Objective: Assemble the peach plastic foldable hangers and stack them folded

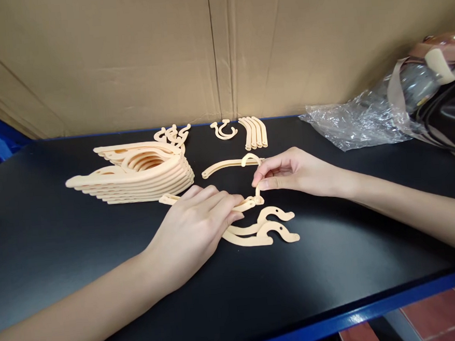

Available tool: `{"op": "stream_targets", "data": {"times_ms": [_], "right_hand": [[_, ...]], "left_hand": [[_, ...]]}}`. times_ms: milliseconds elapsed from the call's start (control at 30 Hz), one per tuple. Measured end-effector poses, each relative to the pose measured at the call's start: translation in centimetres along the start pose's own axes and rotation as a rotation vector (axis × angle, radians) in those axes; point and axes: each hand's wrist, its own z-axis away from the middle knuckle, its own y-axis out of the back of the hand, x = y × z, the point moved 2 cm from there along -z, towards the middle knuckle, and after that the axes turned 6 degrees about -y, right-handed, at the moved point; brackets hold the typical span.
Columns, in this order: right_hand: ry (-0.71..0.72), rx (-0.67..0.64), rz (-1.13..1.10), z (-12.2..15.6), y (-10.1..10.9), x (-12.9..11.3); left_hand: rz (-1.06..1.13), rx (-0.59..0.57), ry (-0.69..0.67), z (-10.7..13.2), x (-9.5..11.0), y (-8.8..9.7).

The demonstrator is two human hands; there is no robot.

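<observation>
My left hand (200,219) presses down on a cream plastic hanger arm (245,206), its fingers closed over the middle while both ends stick out. My right hand (300,175) pinches a cream hanger hook (250,156) between thumb and fingers. The hook's lower end meets the right end of that arm; whether they are joined I cannot tell. Two wavy hanger pieces (276,231) lie just below, partly covered by my left hand. Behind the hands rests a loose curved arm (223,165), its right end close to the hook and my right fingers.
A stack of cream hanger parts (146,184) stands at left, with a pile of small hooks (172,136) behind it. Further right are more hooks (225,131) and several arms (253,132). Clear plastic wrap (349,125) and a dark bag (447,106) occupy the right. Cardboard (126,63) closes the back.
</observation>
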Motion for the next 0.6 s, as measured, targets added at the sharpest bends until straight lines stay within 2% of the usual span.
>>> {"op": "stream_targets", "data": {"times_ms": [600], "right_hand": [[0.068, 0.099, 0.081, 0.6, -0.5, -1.1]], "left_hand": [[-0.08, 0.008, -0.024, -0.2, 0.3, 0.0]]}}
